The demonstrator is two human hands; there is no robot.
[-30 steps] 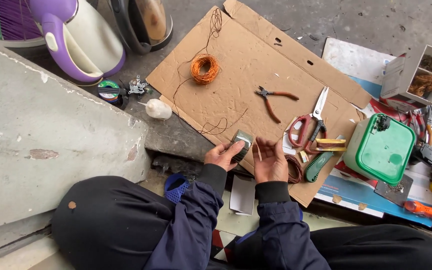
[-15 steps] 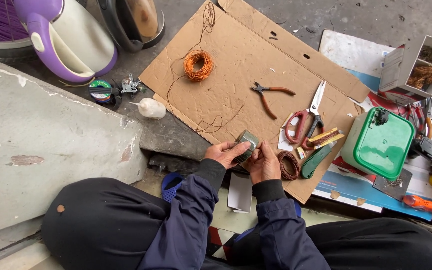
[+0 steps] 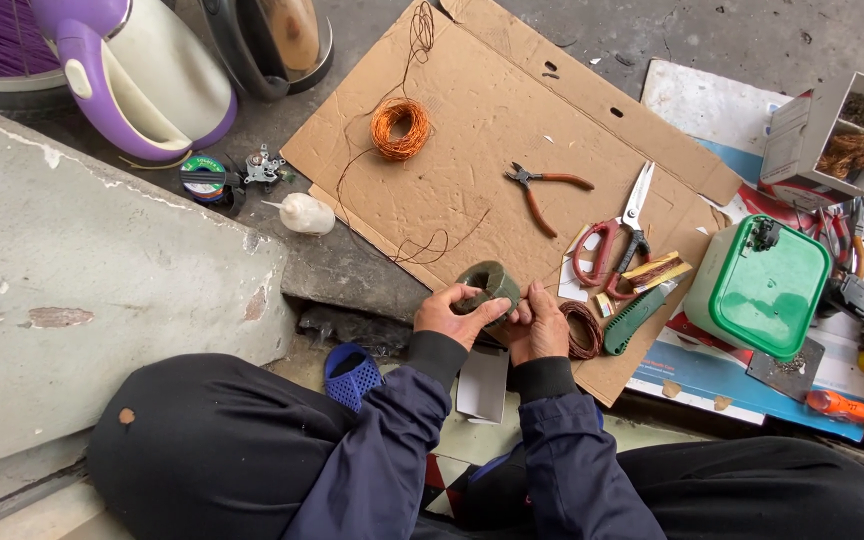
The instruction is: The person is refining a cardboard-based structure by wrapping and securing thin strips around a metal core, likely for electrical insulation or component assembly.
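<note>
My left hand [image 3: 449,315] grips a small grey-green ring-shaped core [image 3: 488,280] from the left side. Against the core's right side my right hand [image 3: 542,325] has its fingers pinched; thin copper wire seems to run there, though it is too fine to be sure. Both hands hover over the near edge of a flattened cardboard sheet [image 3: 512,110]. A thin copper wire [image 3: 422,245] loops across the cardboard up to an orange wire coil [image 3: 399,128]. A darker coil of wire [image 3: 582,330] lies just right of my right hand.
On the cardboard lie red-handled pliers [image 3: 542,190], red-handled scissors [image 3: 612,235] and a green-handled knife [image 3: 637,318]. A green-lidded box [image 3: 767,285] and a parts tray [image 3: 837,135] stand at right. A purple-and-white kettle [image 3: 142,75] and a concrete slab [image 3: 92,290] are at left.
My right hand has closed in against the core, joining the left hand. The view has shifted slightly; the other objects have not moved.
</note>
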